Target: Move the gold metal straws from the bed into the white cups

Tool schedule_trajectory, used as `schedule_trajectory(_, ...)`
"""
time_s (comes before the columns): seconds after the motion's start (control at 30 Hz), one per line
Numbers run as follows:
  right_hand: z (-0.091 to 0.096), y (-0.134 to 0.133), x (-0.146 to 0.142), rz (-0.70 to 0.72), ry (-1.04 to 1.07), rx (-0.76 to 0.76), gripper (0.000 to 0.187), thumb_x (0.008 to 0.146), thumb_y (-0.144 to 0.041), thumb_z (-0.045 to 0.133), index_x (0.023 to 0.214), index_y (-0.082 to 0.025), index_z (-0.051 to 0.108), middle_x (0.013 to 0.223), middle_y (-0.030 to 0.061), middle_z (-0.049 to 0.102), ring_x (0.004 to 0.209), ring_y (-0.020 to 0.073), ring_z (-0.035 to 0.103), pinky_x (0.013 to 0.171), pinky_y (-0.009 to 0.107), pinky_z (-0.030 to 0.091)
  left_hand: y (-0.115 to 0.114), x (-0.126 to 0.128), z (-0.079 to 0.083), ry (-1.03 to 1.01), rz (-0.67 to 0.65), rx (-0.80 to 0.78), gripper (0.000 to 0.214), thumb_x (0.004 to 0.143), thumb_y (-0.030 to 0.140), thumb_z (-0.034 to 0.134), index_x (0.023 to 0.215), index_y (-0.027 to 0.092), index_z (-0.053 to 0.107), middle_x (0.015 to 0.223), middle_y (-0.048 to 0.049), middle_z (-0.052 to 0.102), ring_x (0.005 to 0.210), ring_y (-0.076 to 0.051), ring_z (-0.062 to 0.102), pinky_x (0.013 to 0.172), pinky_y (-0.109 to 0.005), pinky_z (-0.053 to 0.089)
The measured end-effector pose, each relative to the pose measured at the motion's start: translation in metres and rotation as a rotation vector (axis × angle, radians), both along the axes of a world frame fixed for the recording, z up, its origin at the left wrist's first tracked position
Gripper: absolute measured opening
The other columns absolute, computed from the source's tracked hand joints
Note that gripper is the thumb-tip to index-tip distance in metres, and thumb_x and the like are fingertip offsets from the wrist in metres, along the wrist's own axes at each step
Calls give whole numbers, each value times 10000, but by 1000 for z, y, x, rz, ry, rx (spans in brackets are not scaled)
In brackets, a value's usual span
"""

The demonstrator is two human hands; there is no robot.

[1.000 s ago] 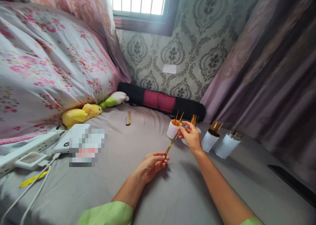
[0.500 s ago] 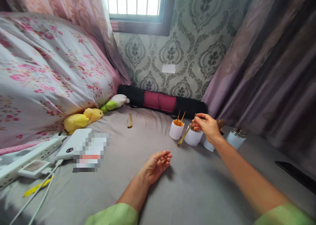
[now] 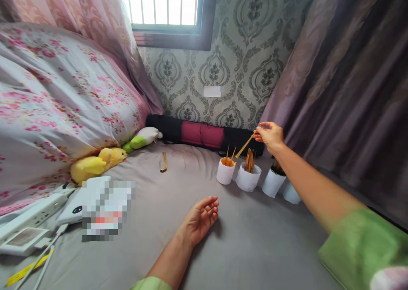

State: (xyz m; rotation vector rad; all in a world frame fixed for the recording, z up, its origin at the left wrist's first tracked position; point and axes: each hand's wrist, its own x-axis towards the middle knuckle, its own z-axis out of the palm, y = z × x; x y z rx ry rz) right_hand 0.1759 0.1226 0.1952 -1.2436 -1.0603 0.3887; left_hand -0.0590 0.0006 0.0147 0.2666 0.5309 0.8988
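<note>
My right hand (image 3: 270, 137) pinches the upper end of a thin golden-brown stick (image 3: 245, 146). The stick slants down to the left, its wider lower end near the rim of a white cup (image 3: 225, 174) with orange contents and a few upright sticks. Right of that cup, a second white cup (image 3: 248, 181) holds a bundle of brown sticks. My left hand (image 3: 202, 220) rests on the grey sheet, palm sideways, fingers loosely curled and holding nothing. Farther left lies a pair of thin golden sticks (image 3: 163, 162), seemingly joined at the near end.
A third white cup (image 3: 273, 184) and a partly hidden pale cup (image 3: 291, 193) continue the row. On the left are yellow plush toy (image 3: 92, 166), a white power bank (image 3: 83, 201), a power strip (image 3: 38, 215) and cables. A black and maroon roll (image 3: 202, 135) lies along the wall.
My right hand has lifted the stick up and away from in front of the second cup, uncovering its stick bundle. My left hand stays on the sheet. The view has shifted slightly.
</note>
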Motion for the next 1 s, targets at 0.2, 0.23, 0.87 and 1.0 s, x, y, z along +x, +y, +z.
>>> schedule_trajectory(0.2, -4, 24, -16, 5, -95, 7, 154, 710, -111, 533, 858, -148, 506, 580, -23, 570, 402, 75, 542, 350, 159, 417, 1, 0, 0, -3, 6, 1, 178, 703, 170, 611, 853, 81, 574, 706, -45, 590, 558, -61, 536, 514, -159, 440)
schedule_trajectory(0.23, -6, 27, -18, 16, -127, 9, 155, 709, -115, 532, 859, -146, 510, 588, -19, 575, 408, 77, 547, 354, 159, 418, 1, 0, -1, -6, 5, 0, 180, 704, 173, 611, 854, 81, 573, 705, -45, 589, 558, -61, 536, 515, -159, 439)
schedule_trajectory(0.87, -45, 52, -25, 85, -364, -63, 145, 685, -180, 558, 829, -164, 567, 631, -2, 641, 521, 114, 624, 540, 221, 493, 4, -1, -4, -55, 13, -14, 234, 700, 200, 617, 893, 84, 555, 718, -34, 571, 552, -60, 516, 502, -162, 417)
schedule_trajectory(1.0, -54, 55, -23, 96, -376, -57, 146, 673, -186, 562, 818, -169, 571, 629, -4, 646, 522, 119, 626, 566, 242, 505, 4, -1, -4, -57, 15, -14, 233, 700, 203, 617, 891, 84, 555, 716, -34, 571, 556, -61, 518, 504, -161, 415)
